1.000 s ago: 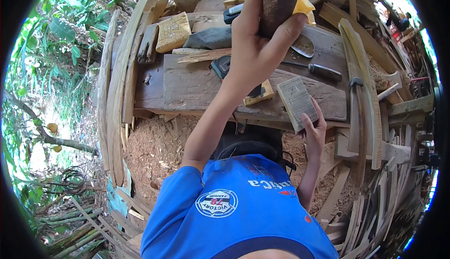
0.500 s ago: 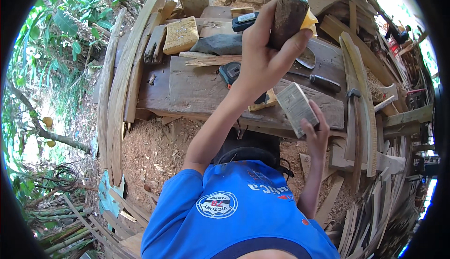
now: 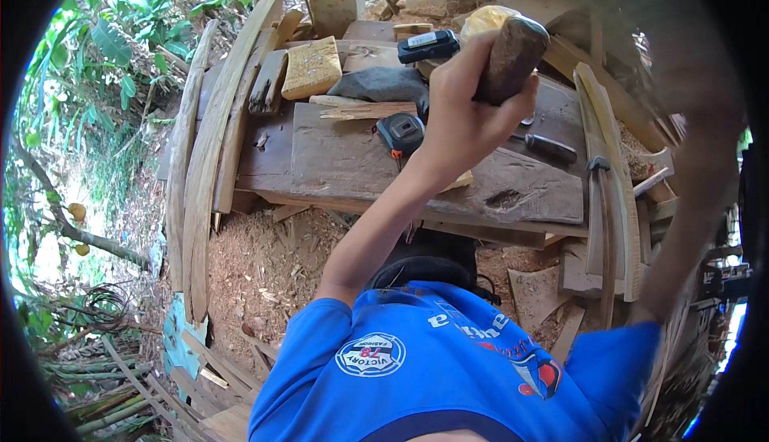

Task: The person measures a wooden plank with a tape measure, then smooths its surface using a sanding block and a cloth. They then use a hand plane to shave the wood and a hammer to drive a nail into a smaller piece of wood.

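My left hand (image 3: 469, 114) is closed around a dark brown, round-ended piece (image 3: 517, 54) that looks like wood, held up over the bench. Just behind it shows a yellowish, translucent thing (image 3: 487, 19); I cannot tell whether the two are joined. My right arm is lifted at the far right, and my right hand (image 3: 697, 66) is smeared by motion, so its fingers and anything in them cannot be made out. Beneath my left forearm lies a tape measure (image 3: 400, 131). A dark-handled tool (image 3: 551, 148) rests to the right of my left hand.
The bench carries a worn thick board (image 3: 344, 158), a pale wooden block (image 3: 312, 67), a dark grey cloth-like thing (image 3: 378, 83) and a black device (image 3: 428, 46). Long planks (image 3: 210, 154) lean at the left. A long-handled tool (image 3: 599, 162) and curved strips (image 3: 621, 202) stand right.
My right hand has swung up and out to the far right, away from the bench front, where it held a flat rectangular block. My left hand has shifted slightly right and down, tilting its piece.
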Demonstrator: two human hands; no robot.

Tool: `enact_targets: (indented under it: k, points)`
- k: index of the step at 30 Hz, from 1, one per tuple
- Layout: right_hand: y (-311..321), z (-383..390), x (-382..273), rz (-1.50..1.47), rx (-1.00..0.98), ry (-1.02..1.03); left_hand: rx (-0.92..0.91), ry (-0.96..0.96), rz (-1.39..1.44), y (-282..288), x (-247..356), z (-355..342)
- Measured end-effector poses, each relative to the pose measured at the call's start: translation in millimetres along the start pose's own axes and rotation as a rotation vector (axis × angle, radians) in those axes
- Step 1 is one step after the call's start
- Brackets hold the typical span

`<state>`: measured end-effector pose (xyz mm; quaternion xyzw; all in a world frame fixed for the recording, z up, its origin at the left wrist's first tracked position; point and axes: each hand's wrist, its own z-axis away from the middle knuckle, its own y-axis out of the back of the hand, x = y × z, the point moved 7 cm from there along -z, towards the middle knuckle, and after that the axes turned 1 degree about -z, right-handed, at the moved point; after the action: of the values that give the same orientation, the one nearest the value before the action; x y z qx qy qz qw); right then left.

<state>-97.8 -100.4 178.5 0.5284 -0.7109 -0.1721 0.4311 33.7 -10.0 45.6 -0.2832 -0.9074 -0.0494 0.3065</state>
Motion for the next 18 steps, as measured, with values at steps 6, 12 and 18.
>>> enact_targets:
  k: [6, 12, 18]
  points:
    - [-4, 5, 0, -0.016, -0.112, -0.006, 0.040, 0.037, 0.055, -3, -10, 1]
    - [-8, 8, 0, -0.042, -0.112, 0.004, 0.058, 0.009, 0.034, 1, -6, -4]
    - [-8, 3, 5, -0.022, -0.125, -0.004, 0.042, 0.022, 0.004, -3, -3, -2]
